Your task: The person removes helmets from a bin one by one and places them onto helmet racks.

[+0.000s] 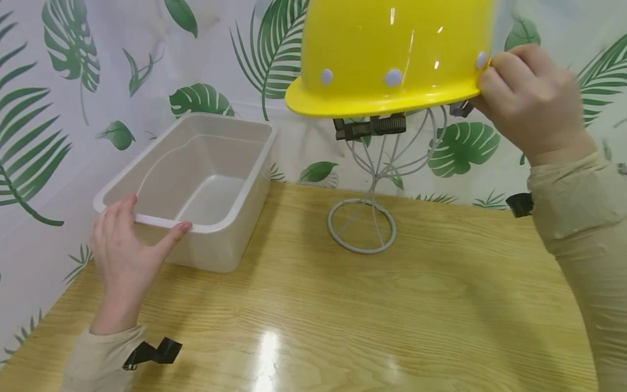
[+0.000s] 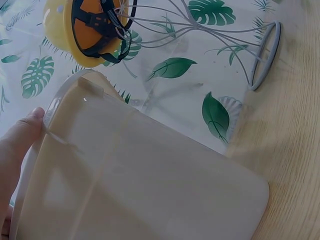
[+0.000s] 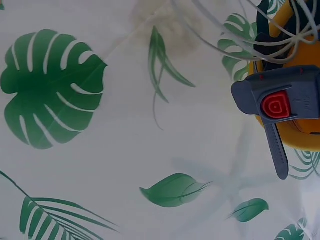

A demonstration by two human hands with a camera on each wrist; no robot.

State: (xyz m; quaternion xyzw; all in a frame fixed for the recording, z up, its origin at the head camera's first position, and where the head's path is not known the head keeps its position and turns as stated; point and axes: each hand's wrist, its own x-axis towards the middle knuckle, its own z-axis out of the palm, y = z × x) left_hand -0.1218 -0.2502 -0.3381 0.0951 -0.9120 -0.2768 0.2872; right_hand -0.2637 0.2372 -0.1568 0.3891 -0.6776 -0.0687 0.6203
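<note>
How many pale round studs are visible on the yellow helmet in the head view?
3 on the helmet: a left stud and a middle stud above the brim, and a right stud beside the right hand. More may be hidden behind.

bin point(image 1: 210, 247) at left on table point(image 1: 343, 316), stand point(image 1: 375, 177) to its right, helmet point(image 1: 392, 54) over stand, backdrop point(image 1: 122, 71) behind

It's indoors, kind unclear: leaf-print wall point(image 1: 147, 109), wood-grain table point(image 1: 333, 305).

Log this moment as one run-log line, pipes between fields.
left hand: touching bin rim | right hand: gripping yellow helmet edge | wire stand: upright on table | helmet-stand contact: unclear
</note>
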